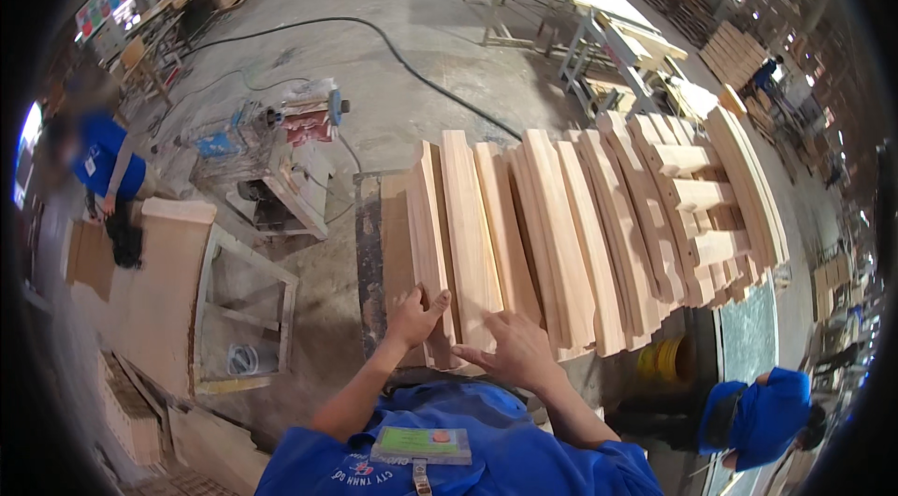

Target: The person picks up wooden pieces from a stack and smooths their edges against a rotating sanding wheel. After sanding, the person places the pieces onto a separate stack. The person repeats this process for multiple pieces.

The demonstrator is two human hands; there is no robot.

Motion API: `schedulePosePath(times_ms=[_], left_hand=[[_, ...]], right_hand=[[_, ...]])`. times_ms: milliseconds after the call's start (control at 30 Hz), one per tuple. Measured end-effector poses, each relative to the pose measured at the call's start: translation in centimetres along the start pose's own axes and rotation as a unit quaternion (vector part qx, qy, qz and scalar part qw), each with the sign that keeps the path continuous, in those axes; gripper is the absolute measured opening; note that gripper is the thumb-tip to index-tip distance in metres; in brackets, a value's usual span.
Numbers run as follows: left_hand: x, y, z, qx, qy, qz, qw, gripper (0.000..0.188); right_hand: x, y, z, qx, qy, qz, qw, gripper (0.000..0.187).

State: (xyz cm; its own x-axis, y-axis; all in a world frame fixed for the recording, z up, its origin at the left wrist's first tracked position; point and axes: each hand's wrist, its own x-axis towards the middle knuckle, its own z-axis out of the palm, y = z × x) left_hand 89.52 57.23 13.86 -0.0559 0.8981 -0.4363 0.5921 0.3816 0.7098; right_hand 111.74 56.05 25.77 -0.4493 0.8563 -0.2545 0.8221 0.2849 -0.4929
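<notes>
In front of me a row of pale, shaped wooden slats [470, 225] lies side by side, their ends toward me. My left hand [412, 318] rests against the near end of the leftmost slat [429, 234], thumb stretched over it and fingers along its outer side. Across the near ends of the neighbouring slats lies my right hand [516, 346], its thumb pointing left and its fingers apart. Both hands touch the wood without wrapping round a piece. Farther right, slatted wooden frames [697, 206] with short crosspieces stand beside the row.
A dusty machine [253, 136] on a stand is at the left, with a black hose [393, 47] across the floor beyond. A person [105, 155] stands by a wooden table [145, 281]. Another person [760, 412] is at lower right, near a yellow bucket [662, 360].
</notes>
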Motion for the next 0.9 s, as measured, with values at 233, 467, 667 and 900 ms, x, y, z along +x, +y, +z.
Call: schedulePosePath(times_ms=[233,467,667,900], left_hand=[[3.3,-2.0,3.1,-0.162,0.147,0.110,0.970,0.066],[2.3,2.3,3.0,-0.075,0.145,0.055,0.985,0.068],[3.3,-0.1,3.5,-0.119,0.141,0.093,0.978,0.072],[3.5,3.6,4.1,0.141,0.231,0.245,0.931,0.071]], right_hand=[[-0.2,3.1,5.8,-0.061,0.176,-0.057,0.981,0.080],[0.0,3.7,7.5,-0.055,0.177,-0.021,0.982,0.086],[1.0,1.3,6.1,-0.074,0.191,0.006,0.979,0.088],[1.0,4.8,4.9,-0.069,0.261,0.047,0.962,0.093]])
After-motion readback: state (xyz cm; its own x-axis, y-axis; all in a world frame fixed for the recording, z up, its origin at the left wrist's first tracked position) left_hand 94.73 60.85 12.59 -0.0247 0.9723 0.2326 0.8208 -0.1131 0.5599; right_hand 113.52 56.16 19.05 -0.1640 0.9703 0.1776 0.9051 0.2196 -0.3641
